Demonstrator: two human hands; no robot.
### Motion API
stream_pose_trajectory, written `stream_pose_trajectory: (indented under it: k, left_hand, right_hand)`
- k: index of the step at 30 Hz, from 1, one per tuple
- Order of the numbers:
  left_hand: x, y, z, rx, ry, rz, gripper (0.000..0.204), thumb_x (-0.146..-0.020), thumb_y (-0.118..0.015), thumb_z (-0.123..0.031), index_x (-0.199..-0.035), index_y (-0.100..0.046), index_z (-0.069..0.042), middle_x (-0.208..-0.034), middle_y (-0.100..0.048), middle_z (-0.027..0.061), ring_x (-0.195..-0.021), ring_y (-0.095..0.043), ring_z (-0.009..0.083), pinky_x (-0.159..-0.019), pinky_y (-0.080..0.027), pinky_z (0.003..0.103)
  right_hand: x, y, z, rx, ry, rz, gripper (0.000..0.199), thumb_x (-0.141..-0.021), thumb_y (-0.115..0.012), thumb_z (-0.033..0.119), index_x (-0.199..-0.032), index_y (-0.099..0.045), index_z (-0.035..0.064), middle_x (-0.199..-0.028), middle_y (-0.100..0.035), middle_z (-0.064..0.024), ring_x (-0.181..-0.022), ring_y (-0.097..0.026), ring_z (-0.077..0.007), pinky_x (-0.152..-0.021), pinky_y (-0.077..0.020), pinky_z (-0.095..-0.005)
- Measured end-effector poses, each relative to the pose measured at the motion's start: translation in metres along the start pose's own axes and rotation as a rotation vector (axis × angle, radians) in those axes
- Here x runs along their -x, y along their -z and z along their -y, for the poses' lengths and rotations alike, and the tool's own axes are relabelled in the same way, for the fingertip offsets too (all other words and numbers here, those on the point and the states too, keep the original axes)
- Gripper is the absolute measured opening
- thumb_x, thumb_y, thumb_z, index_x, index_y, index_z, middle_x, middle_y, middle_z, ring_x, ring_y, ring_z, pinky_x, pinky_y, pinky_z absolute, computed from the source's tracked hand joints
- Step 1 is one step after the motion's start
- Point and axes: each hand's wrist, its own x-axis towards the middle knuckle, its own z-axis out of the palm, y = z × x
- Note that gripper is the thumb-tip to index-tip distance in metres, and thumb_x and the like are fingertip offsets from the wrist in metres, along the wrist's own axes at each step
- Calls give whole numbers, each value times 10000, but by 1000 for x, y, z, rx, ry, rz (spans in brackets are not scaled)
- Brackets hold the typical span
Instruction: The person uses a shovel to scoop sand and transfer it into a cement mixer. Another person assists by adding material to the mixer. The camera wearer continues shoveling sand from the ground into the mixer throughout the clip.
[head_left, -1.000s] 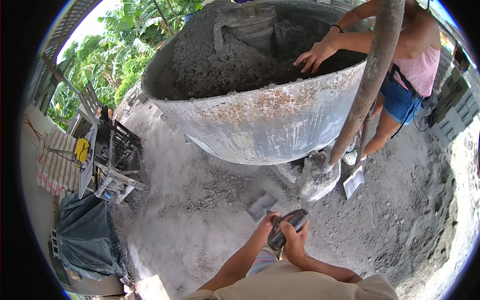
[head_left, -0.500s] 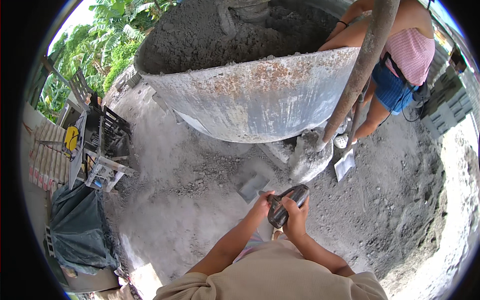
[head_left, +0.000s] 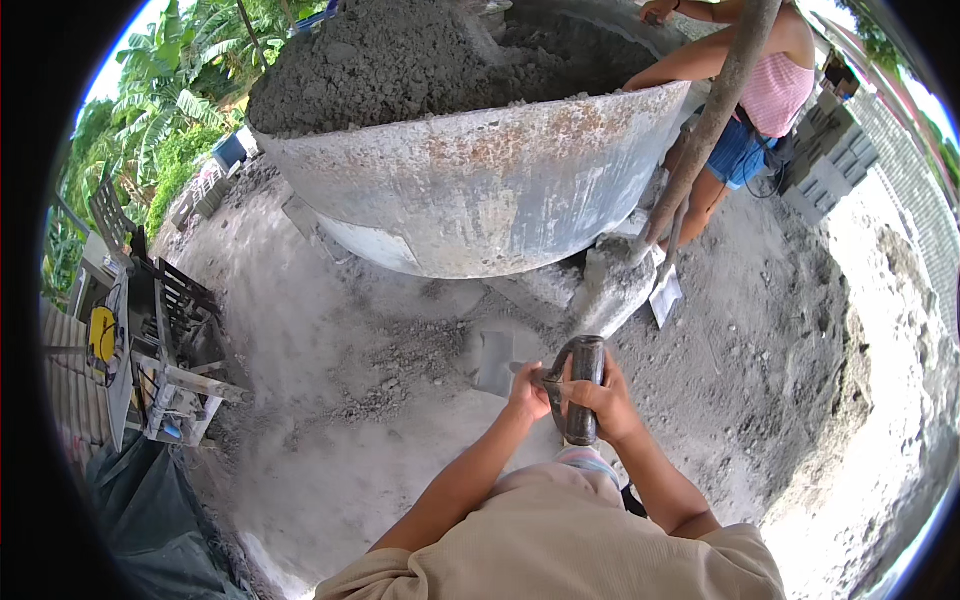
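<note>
A dark, cylindrical tool handle (head_left: 583,388) is gripped by both hands just in front of the person's chest, above dusty grey ground (head_left: 340,420). The right hand (head_left: 603,400) is clenched around the middle of the handle, fingers wrapped over it from the right. The left hand (head_left: 530,392) is closed against the handle's left side, touching the right hand. Both forearms are brought in from the lower edge and bent inward so that the wrists meet at the handle. The handle is held nearly upright, its lower end near the chest, its upper end toward a grey, cement-caked shaft (head_left: 612,290) that slants up to the right.

Just left of the hands a flat grey metal blade (head_left: 497,362) is seen lying on the ground. Beyond it a large, rust-spotted metal basin (head_left: 480,185), heaped with grey mix (head_left: 400,60), is set; its curved wall closes off the space ahead. Open ground is left to the lower left and to the right of the hands. At the left edge a dark metal frame (head_left: 170,330) is placed. At the upper right, beside the basin's rim, another person (head_left: 760,100) in a pink top and blue shorts is seen, one arm stretched over the mix.
</note>
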Motion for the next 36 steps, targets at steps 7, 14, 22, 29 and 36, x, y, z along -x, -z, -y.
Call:
stream_pose_trajectory:
  k: [7, 14, 22, 29, 36]
  left_hand:
    - [102, 43, -83, -164, 48, 62, 203, -736, -486, -301, -741, -539, -105, -686, -566, 59, -640, -552, 207, -623, -461, 345]
    - [149, 100, -102, -42, 294, 164, 230, -731, -487, -321, -702, -529, -97, -626, -538, 60, -600, -535, 206, -573, -449, 348]
    - [172, 145, -48, 273, 157, 132, 206, -680, -550, -258, -657, -476, -67, -598, -521, 43, -539, -503, 176, -529, -424, 286]
    - [236, 200, -66, -13, 276, -33, 233, -708, -584, -281, -632, -460, -98, -568, -504, 28, -515, -490, 149, -509, -429, 266]
    - [319, 268, -55, -250, 381, -113, 258, -681, -608, -269, -562, -444, -109, -524, -482, 35, -504, -492, 186, -507, -425, 312]
  right_hand:
    - [36, -126, -61, 392, -8, 373, 586, -604, -666, 108, -1098, -362, 35, -803, -456, -41, -604, -466, -99, -538, -398, -224]
    - [104, -209, -78, 317, -109, 190, 628, -634, -574, 61, -1168, -258, -34, -720, -473, -72, -606, -499, -142, -550, -434, -278]
    - [241, -233, -104, 657, -69, -197, 373, -575, -557, 98, -923, -479, -9, -657, -469, -45, -544, -435, -112, -475, -339, -253]
    - [416, -268, -176, 965, 440, -234, 345, -595, -705, 221, -775, -531, -16, -538, -457, -64, -470, -470, -131, -435, -336, -260]
    - [535, -309, -268, 651, 256, -772, 536, -534, -696, 460, -703, -529, -19, -493, -467, -50, -424, -473, -119, -410, -342, -246]
